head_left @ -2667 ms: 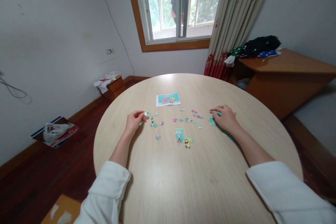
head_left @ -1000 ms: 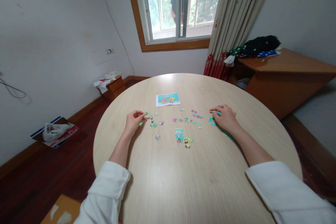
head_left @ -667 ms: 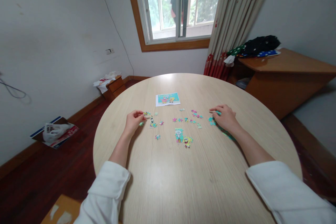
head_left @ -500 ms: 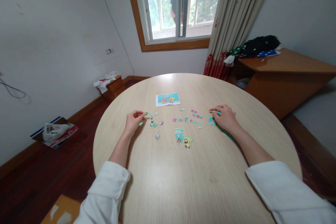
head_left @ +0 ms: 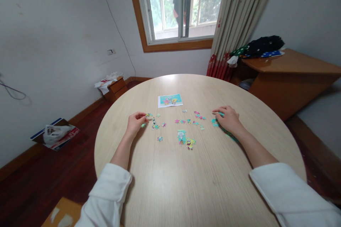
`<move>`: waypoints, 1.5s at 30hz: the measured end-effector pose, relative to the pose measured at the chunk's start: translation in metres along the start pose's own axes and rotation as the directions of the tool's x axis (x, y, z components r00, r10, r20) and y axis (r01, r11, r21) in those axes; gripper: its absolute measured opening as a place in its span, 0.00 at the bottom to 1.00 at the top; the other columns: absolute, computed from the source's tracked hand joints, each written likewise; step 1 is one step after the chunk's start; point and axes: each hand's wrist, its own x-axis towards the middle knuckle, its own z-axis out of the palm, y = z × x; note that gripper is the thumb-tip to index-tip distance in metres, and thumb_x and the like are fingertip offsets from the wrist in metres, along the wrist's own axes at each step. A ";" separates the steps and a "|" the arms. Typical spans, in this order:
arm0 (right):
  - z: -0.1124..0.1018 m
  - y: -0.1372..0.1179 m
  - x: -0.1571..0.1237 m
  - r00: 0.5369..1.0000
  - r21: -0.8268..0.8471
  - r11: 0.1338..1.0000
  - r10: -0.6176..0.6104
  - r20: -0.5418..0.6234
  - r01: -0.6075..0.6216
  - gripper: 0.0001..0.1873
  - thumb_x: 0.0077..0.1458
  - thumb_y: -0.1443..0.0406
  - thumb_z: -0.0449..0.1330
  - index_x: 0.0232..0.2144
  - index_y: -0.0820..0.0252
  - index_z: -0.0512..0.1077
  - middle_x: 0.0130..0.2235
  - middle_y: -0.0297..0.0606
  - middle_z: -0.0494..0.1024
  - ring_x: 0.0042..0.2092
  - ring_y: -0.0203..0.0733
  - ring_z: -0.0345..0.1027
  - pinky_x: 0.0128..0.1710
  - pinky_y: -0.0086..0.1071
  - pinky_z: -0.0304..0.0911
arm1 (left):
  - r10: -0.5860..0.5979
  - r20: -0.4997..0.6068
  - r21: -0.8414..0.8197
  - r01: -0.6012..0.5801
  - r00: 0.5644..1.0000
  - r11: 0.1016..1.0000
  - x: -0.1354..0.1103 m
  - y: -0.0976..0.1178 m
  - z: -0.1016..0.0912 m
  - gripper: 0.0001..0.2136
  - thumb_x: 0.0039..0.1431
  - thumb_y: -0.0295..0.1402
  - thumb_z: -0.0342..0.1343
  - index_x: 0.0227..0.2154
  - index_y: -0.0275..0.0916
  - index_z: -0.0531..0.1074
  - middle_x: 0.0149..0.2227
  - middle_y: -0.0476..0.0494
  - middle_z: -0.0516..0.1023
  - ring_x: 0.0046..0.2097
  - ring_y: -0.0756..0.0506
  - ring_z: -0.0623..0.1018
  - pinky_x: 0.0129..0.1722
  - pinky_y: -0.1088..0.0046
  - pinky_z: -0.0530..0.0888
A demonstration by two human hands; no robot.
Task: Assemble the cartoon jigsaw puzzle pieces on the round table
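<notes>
My left hand rests on the round wooden table, its fingers pinched on a small puzzle piece. Several loose puzzle pieces lie scattered between my hands. A small joined cluster of pieces with cartoon figures sits nearer to me. My right hand lies palm down with curled fingers over a group of teal pieces at the right. A printed reference picture lies flat beyond the pieces.
A wooden desk with dark clothes stands at the right, beside a curtain. A window is straight ahead. On the floor at the left are a plastic bag and a small wooden box.
Both hands have stayed almost still. The piece in my left fingertips has turned slightly.
</notes>
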 end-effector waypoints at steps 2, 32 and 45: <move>0.000 0.000 0.000 1.000 0.001 1.000 -0.006 -0.004 0.006 0.15 0.49 0.65 0.53 0.33 0.56 0.79 0.44 0.45 0.73 0.48 0.54 0.64 0.47 0.48 0.57 | -0.001 -0.002 0.002 0.001 1.000 1.000 0.000 0.000 0.000 0.17 0.32 0.38 0.69 0.24 0.33 0.74 0.23 0.45 0.77 0.27 0.47 0.77 0.34 0.68 0.75; 0.001 0.001 0.000 1.000 0.004 1.000 -0.013 -0.011 0.013 0.15 0.48 0.65 0.53 0.32 0.57 0.80 0.43 0.46 0.72 0.47 0.53 0.64 0.46 0.47 0.57 | -0.012 -0.012 -0.015 0.012 1.000 1.000 0.002 -0.001 0.002 0.19 0.31 0.42 0.69 0.25 0.32 0.75 0.23 0.46 0.76 0.26 0.48 0.75 0.34 0.67 0.75; -0.001 -0.002 0.000 1.000 -0.001 1.000 -0.006 -0.003 0.006 0.15 0.49 0.66 0.53 0.33 0.57 0.79 0.44 0.46 0.73 0.48 0.54 0.65 0.47 0.49 0.58 | -0.006 0.003 0.003 0.006 1.000 1.000 0.003 -0.002 0.001 0.21 0.29 0.44 0.68 0.24 0.33 0.73 0.23 0.47 0.75 0.26 0.49 0.74 0.32 0.69 0.73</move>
